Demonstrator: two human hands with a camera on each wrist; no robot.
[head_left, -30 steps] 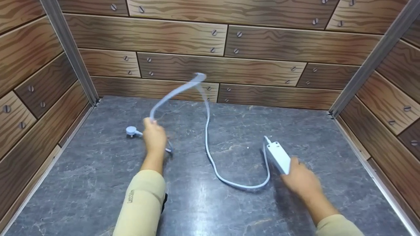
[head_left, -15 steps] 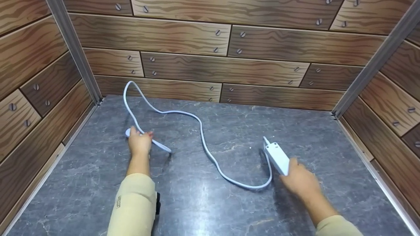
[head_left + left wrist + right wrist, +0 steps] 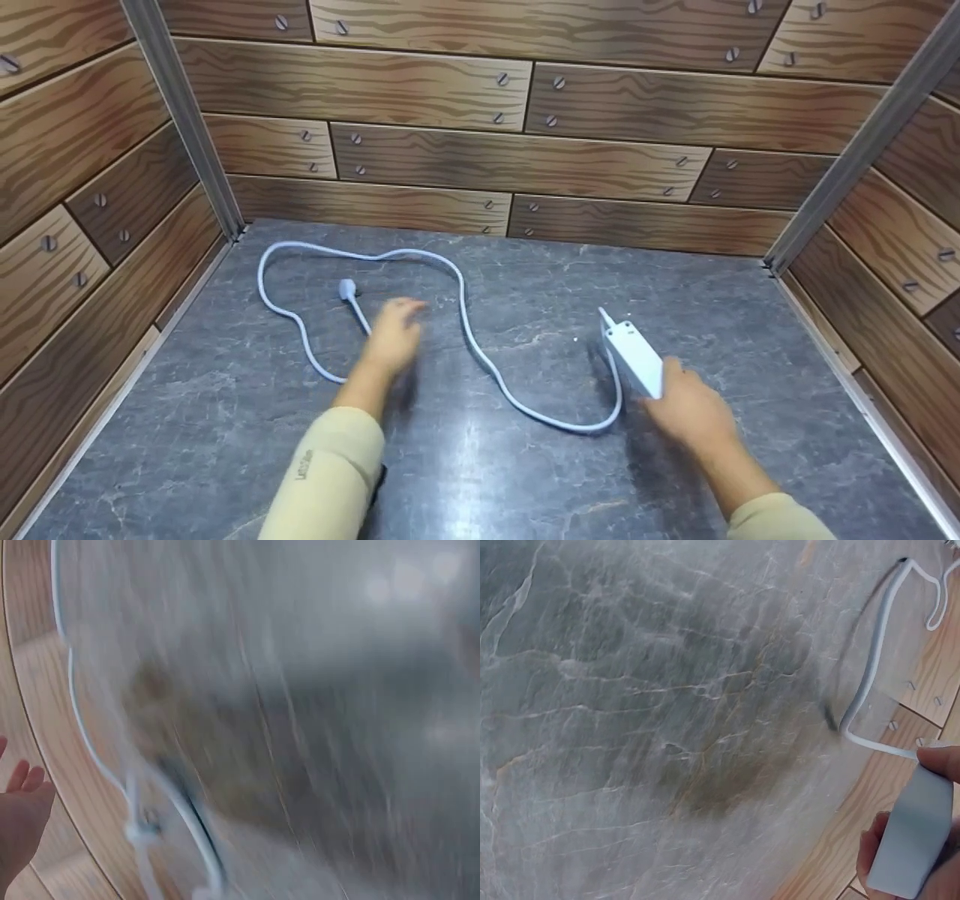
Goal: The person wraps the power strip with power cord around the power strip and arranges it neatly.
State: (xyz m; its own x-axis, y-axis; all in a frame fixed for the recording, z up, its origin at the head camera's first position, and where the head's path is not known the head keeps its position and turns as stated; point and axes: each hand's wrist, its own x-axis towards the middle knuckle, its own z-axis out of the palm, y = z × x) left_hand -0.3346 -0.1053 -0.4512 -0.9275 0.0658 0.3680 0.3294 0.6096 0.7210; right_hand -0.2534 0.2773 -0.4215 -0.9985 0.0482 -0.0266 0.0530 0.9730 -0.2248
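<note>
In the head view my right hand (image 3: 694, 412) grips the near end of a white power strip (image 3: 636, 358), which is tilted above the surface. The right wrist view shows fingers and thumb around the power strip (image 3: 911, 840). A pale cord (image 3: 480, 352) runs from its far end and loops away to the left. The round-headed plug (image 3: 347, 289) on the cord's other end lies left of centre. My left hand (image 3: 391, 337) is just right of the plug, overlapping a piece of cord in this view. Its fingers spread with nothing in them in the left wrist view (image 3: 26, 825).
A dark grey marbled surface (image 3: 525, 480) lies beneath everything. Wood-patterned panels (image 3: 615, 105) rise at the back and on both sides, with metal corner posts (image 3: 184, 120) at the back left and right.
My left hand has let go of the cord and plug and moved right. The raised cord loop has dropped onto the surface, and the plug lies further right. My right hand stays put.
</note>
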